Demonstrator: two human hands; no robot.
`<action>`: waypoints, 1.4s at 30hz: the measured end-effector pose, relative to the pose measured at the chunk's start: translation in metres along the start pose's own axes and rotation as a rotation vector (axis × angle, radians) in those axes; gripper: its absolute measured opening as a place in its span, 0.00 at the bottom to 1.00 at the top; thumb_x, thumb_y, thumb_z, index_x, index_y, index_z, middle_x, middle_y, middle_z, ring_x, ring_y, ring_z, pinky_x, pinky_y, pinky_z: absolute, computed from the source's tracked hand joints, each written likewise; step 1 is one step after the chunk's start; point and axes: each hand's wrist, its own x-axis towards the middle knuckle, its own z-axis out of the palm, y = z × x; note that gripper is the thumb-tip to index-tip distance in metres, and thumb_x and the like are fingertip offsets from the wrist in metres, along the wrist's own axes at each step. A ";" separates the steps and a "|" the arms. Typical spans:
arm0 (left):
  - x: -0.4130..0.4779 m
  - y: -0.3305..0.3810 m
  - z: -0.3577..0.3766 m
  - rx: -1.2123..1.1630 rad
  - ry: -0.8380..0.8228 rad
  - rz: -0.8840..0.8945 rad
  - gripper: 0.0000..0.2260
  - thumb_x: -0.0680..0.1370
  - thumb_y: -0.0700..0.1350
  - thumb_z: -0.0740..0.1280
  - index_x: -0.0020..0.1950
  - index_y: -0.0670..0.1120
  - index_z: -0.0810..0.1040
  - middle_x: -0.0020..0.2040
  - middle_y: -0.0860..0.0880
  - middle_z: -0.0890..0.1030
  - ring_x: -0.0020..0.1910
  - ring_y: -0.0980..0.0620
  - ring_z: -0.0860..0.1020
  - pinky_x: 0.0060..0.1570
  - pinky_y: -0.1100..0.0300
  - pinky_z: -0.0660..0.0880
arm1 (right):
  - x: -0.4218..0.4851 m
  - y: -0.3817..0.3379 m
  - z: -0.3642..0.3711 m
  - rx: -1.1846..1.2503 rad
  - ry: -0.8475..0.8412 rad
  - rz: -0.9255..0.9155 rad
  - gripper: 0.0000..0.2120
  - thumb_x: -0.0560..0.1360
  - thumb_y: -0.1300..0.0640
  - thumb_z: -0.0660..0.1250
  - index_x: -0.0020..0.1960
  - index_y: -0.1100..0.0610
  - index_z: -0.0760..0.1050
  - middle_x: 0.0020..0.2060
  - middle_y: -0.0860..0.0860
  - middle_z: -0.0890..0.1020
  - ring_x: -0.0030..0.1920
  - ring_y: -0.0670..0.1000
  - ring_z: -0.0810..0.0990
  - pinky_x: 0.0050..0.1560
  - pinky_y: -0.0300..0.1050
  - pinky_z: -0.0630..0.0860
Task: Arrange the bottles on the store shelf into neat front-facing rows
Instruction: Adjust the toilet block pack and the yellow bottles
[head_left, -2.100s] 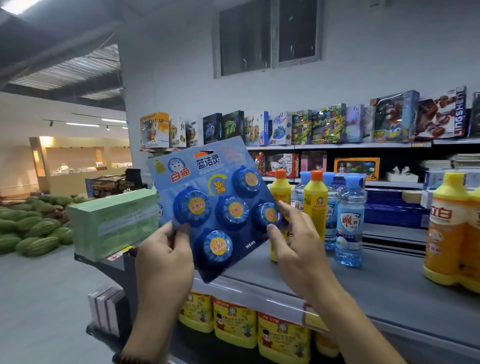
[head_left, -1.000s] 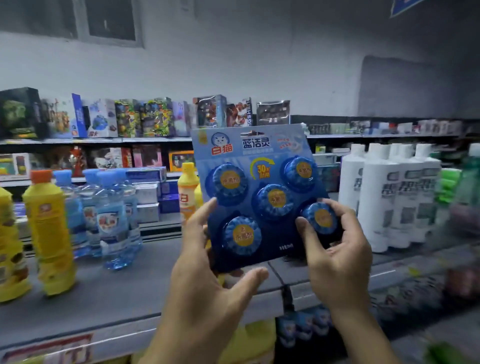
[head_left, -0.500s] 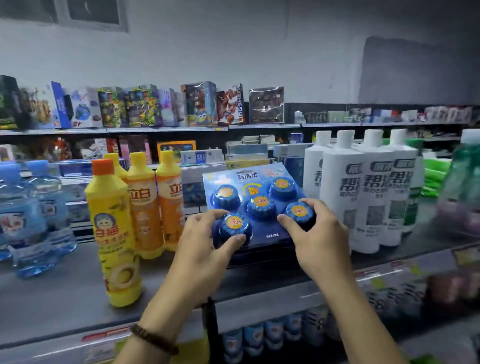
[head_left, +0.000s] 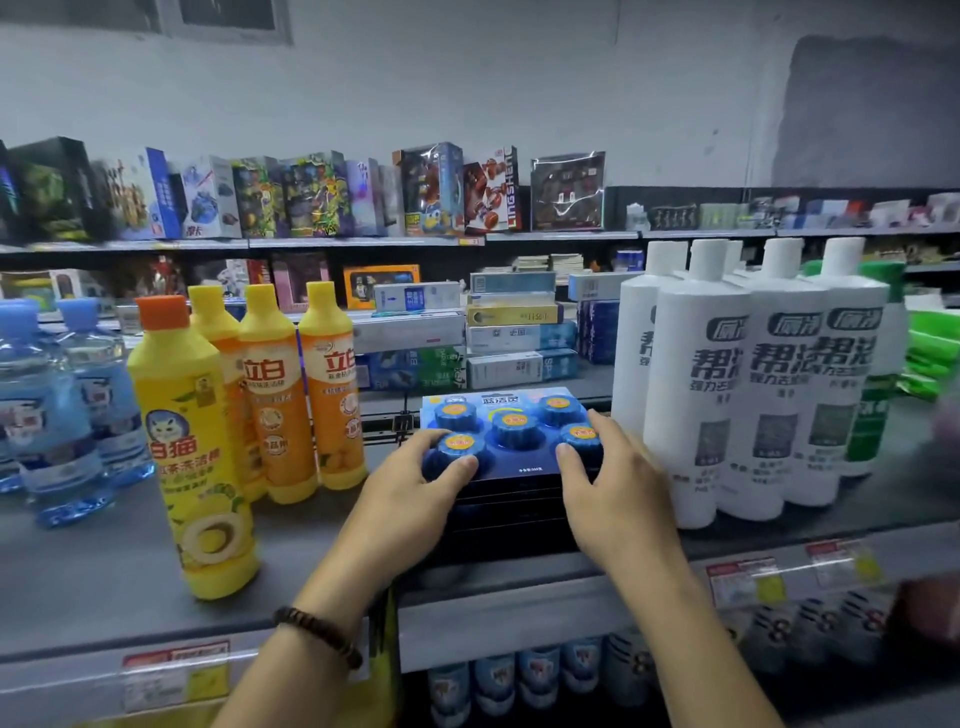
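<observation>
Bottles: yellow bottles left, white bottles right; between them my left hand and right hand grip blue pack

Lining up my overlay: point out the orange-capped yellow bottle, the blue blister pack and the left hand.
orange-capped yellow bottle (head_left: 189, 457): head view, front label.
blue blister pack (head_left: 511, 422): head view, middle puck.
left hand (head_left: 410, 488): head view, back of hand.

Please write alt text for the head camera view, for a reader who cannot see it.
Both hands, left hand and right hand, press a blue blister pack onto a stack on a shelf, between yellow bottles and white bottles.
</observation>
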 end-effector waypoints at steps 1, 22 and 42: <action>0.000 -0.001 -0.001 0.007 -0.003 0.009 0.16 0.83 0.55 0.70 0.71 0.57 0.77 0.59 0.60 0.82 0.62 0.54 0.80 0.65 0.54 0.75 | -0.001 0.000 0.000 0.000 0.000 -0.022 0.23 0.82 0.55 0.69 0.76 0.56 0.74 0.70 0.54 0.80 0.71 0.56 0.76 0.73 0.47 0.68; -0.081 0.013 -0.092 0.371 0.123 0.043 0.11 0.80 0.64 0.68 0.53 0.60 0.84 0.43 0.64 0.85 0.45 0.70 0.80 0.45 0.62 0.82 | -0.052 -0.070 -0.018 0.003 -0.052 -0.278 0.13 0.77 0.47 0.72 0.59 0.49 0.83 0.52 0.45 0.84 0.55 0.52 0.80 0.60 0.44 0.72; -0.215 -0.161 -0.365 0.549 0.413 -0.178 0.09 0.77 0.67 0.67 0.49 0.64 0.80 0.43 0.66 0.84 0.48 0.62 0.83 0.49 0.53 0.84 | -0.231 -0.305 0.161 0.046 -0.582 -0.519 0.14 0.80 0.37 0.67 0.63 0.40 0.78 0.53 0.36 0.80 0.58 0.39 0.79 0.60 0.42 0.78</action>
